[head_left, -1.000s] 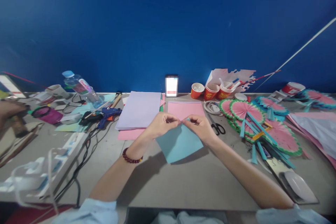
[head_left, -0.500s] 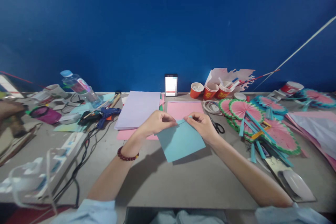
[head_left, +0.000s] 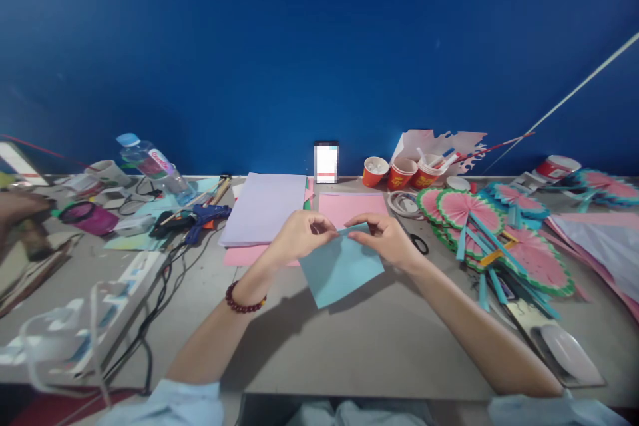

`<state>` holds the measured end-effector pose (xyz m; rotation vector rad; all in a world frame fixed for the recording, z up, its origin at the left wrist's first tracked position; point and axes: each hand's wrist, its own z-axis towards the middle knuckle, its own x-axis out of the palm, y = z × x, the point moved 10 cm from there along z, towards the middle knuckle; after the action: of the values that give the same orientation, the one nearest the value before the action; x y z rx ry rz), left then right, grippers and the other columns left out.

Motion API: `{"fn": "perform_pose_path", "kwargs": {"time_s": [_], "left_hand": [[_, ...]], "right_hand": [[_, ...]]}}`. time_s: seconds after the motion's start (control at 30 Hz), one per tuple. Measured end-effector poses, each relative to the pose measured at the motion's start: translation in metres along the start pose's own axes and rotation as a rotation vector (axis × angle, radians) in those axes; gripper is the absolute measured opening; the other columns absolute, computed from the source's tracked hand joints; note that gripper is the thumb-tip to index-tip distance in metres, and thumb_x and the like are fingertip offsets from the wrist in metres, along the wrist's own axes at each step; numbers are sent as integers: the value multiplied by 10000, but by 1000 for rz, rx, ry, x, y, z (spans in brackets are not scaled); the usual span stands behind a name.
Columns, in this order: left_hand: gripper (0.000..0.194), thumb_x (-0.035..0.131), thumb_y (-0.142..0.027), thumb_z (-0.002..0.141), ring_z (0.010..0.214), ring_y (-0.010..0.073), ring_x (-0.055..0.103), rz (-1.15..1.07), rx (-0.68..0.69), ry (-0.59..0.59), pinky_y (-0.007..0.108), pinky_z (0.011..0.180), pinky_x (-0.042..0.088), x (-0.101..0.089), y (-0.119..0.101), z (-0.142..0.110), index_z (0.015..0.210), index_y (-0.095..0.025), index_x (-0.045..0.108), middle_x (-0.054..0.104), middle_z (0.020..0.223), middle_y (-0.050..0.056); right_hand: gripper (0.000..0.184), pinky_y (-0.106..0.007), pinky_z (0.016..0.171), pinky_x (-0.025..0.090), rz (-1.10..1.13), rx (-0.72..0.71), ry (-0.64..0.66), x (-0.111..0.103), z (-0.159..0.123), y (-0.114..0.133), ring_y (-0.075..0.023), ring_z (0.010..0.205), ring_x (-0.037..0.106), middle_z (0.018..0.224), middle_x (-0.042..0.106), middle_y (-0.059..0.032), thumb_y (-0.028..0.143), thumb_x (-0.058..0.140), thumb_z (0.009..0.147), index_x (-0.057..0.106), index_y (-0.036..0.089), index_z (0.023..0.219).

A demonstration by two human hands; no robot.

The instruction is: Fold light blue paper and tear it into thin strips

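- Head view: L hand (head_left: 303,234) pinching the upper L edge of a teal paper sheet (head_left: 342,273), thumb against fingers.
- R hand (head_left: 394,241) grasping the same sheet near its upper R corner; thumb on the near face, fingers at the top edge/behind, partly hidden.
- Sheet: btwn the hands, centre, held above the grey table (head_left: 349,359); one lower corner pts toward the person, shadow on the tabletop below.
- Bead bracelet (head_left: 244,299), dk red, on L wrist.
- Lilac paper stack (head_left: 264,210) just L of & beyond L hand, pink paper sticking out under it.
- Pink sheet (head_left: 349,206) flat on table, directly behind the hands, partly covered by them in this view.
- Scissors (head_left: 419,244) just beyond R hand, only part of the handle showing.
- Phone (head_left: 327,164) upright by the blue wall (head_left: 319,46), screen pixelated.
- R of phone: 3 red paper cups in a row, R-most w/ pens.
- Far R: pink/green folded-paper fans (head_left: 469,212), overlapping, w/ teal strips; white mouse (head_left: 572,353) nearer the person.
- Far L: clear bottle (head_left: 160,163), tilted, blue cap; blue glue gun (head_left: 207,216); white power strip (head_left: 120,309) + cables.
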<state>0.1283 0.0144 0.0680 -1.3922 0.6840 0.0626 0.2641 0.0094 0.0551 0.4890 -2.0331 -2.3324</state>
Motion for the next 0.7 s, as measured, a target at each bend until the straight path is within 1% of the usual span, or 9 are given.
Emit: {"fn": "perform_pose_path", "kwargs": {"time_s": [0.07, 0.2, 0.37, 0.53, 0.6, 0.7], "left_hand": [[199, 624, -347, 747, 608, 127, 567, 5, 15, 16, 226, 550, 423, 3, -1, 0, 709, -163, 690, 675, 689, 33], [200, 617, -342, 751, 607, 127, 566, 10, 38, 21, 226, 553, 429, 6, -4, 0, 690, -161, 678, 667, 685, 32], [220, 614, -360, 751, 616, 129, 570, -2, 43, 31, 224, 558, 433, 8, -7, -1, 705, -156, 681, 667, 689, 38], [170, 584, -279, 746, 577, 102, 533, -7, 78, 13, 203, 524, 415, 12, -12, 0, 651, -150, 641, 623, 651, 13], [165, 580, -266, 744, 578, 100, 528, -10, 89, -5, 200, 525, 415, 12, -13, 0, 641, -146, 630, 613, 648, 11], [162, 583, -276, 754, 609, 109, 548, -18, 82, -12, 205, 549, 431, 13, -11, 1, 679, -145, 644, 632, 679, 19]], "right_hand": [[220, -304, 688, 468, -28, 15, 29, 3, 0, 0, -196, 781, 623, 874, 713, -49, 364, 716, 684, 723, 213, 844], [196, -324, 717, 479, -24, 11, 40, 5, 0, -3, -209, 782, 645, 840, 724, -51, 400, 687, 717, 739, 220, 776], [179, -325, 716, 488, -23, -56, -4, 1, 0, 0, -212, 775, 656, 818, 725, -56, 385, 676, 731, 736, 217, 745], [157, -308, 696, 485, -76, -137, -38, 2, -2, 10, -197, 728, 648, 752, 712, -53, 333, 655, 738, 703, 190, 697], [145, -300, 712, 482, -103, -135, -61, 2, -3, 10, -191, 731, 643, 742, 705, -43, 319, 643, 738, 685, 185, 700], [149, -289, 709, 478, -122, -82, -115, -3, -3, 2, -188, 735, 637, 747, 697, -32, 325, 638, 730, 669, 181, 718]]}}
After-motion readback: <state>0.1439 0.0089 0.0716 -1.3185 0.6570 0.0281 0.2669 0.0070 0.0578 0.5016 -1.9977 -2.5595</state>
